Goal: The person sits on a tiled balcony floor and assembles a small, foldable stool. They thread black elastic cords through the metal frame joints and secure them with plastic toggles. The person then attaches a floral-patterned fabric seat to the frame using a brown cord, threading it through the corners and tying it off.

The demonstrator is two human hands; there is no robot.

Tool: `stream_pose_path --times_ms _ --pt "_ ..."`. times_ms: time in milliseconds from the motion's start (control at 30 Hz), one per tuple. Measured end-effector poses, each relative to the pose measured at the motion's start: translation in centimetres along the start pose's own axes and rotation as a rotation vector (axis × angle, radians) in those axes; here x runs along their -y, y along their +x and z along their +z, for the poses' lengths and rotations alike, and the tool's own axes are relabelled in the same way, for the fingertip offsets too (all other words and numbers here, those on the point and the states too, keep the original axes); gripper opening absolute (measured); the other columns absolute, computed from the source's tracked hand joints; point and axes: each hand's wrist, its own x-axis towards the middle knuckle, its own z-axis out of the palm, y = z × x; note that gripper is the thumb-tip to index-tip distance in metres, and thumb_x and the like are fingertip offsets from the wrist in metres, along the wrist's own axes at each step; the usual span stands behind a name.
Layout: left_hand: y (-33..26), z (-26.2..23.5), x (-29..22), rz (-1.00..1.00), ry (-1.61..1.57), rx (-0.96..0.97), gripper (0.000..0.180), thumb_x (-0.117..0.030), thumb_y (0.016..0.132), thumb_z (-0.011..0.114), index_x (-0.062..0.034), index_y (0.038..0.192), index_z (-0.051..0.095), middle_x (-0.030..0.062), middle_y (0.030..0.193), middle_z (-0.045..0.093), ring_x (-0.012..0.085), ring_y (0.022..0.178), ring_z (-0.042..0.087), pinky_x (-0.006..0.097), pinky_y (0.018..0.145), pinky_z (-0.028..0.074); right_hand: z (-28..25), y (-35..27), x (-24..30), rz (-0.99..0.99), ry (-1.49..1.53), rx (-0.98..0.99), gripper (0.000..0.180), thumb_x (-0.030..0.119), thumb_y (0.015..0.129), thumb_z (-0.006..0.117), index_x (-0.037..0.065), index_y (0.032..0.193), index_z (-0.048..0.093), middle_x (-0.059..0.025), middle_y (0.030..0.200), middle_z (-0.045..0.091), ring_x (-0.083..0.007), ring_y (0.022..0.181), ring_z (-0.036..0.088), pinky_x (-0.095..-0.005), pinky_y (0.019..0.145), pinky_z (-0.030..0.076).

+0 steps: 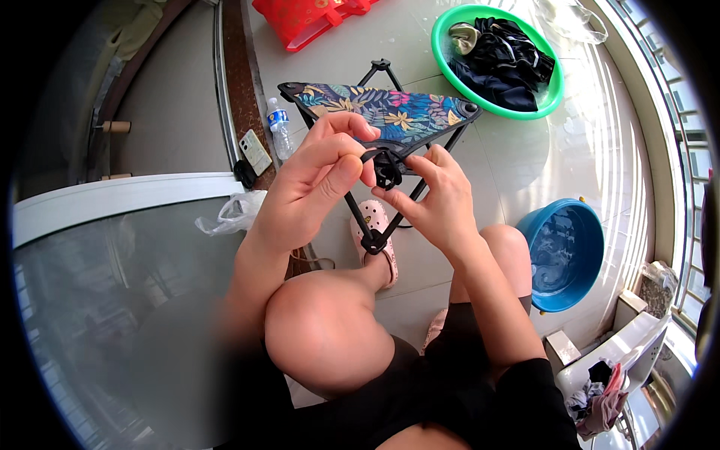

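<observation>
My left hand (322,169) and my right hand (439,196) meet in front of me, both pinching a small black knotted cord or hair tie (386,169). Their fingers are closed on it from either side. Just behind the hands stands a folding stool (390,109) with a dark floral fabric seat and black legs. My knees and a pink clog (375,225) lie below the hands.
A green basin (450,67) with dark clothes sits at the back right. A blue basin (570,255) holds water to the right. A water bottle (280,129), a phone (255,152), a red bag (304,19) and a white plastic bag (236,212) lie on the tiled floor. A glass panel is at left.
</observation>
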Motion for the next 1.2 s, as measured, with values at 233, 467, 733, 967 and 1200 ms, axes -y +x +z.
stream_pose_path --times_ms 233,467,733,967,1200 --pt "2.8 3.2 -5.4 -0.113 -0.118 0.083 0.031 -0.025 0.107 0.042 -0.0026 0.090 0.054 0.0091 0.096 0.059 0.0242 0.104 0.060 0.040 0.100 0.043 -1.9 -0.1 -1.9 -0.127 -0.105 -0.036 0.019 0.014 0.077 0.074 0.003 0.090 0.065 -0.0105 0.083 0.057 -0.0324 0.080 0.059 -0.0413 0.067 0.047" --pt "5.1 7.4 -5.6 -0.194 -0.679 -0.145 0.028 -0.029 0.106 0.046 -0.0102 0.085 0.048 0.0018 0.083 0.050 0.0138 0.073 0.050 0.035 0.085 0.047 -5.7 -0.5 -3.6 -0.118 -0.099 -0.113 0.024 0.010 0.082 0.067 0.011 0.105 0.069 -0.0078 0.086 0.063 -0.0304 0.085 0.062 -0.0408 0.076 0.050" --pt "3.9 7.3 -3.9 -0.281 -0.508 -0.412 0.026 -0.029 0.106 0.045 -0.0104 0.089 0.052 0.0040 0.095 0.055 0.0107 0.072 0.042 0.027 0.066 0.039 -6.5 0.0 -2.5 -0.094 0.265 0.120 0.023 0.024 0.087 0.061 0.005 0.094 0.074 -0.0131 0.082 0.068 -0.0305 0.077 0.064 -0.0390 0.071 0.050" --pt "3.4 8.3 -4.1 -0.196 -0.528 -0.340 0.027 -0.030 0.106 0.046 -0.0098 0.090 0.053 0.0037 0.091 0.056 0.0128 0.075 0.051 0.030 0.073 0.045 -7.2 1.2 -4.8 0.447 0.671 0.343 0.047 0.044 0.085 0.069 -0.002 0.097 0.071 -0.0054 0.084 0.065 -0.0145 0.077 0.058 -0.0294 0.071 0.045" --pt "4.3 9.8 -4.7 -0.161 -0.474 -0.293 0.032 -0.027 0.107 0.043 -0.0079 0.084 0.054 0.0052 0.085 0.059 0.0136 0.074 0.052 0.029 0.074 0.045 -8.3 -1.5 -0.5 0.322 0.196 0.236 0.070 0.063 0.078 0.070 -0.003 0.100 0.071 -0.0161 0.106 0.062 -0.0246 0.097 0.062 -0.0330 0.082 0.049"
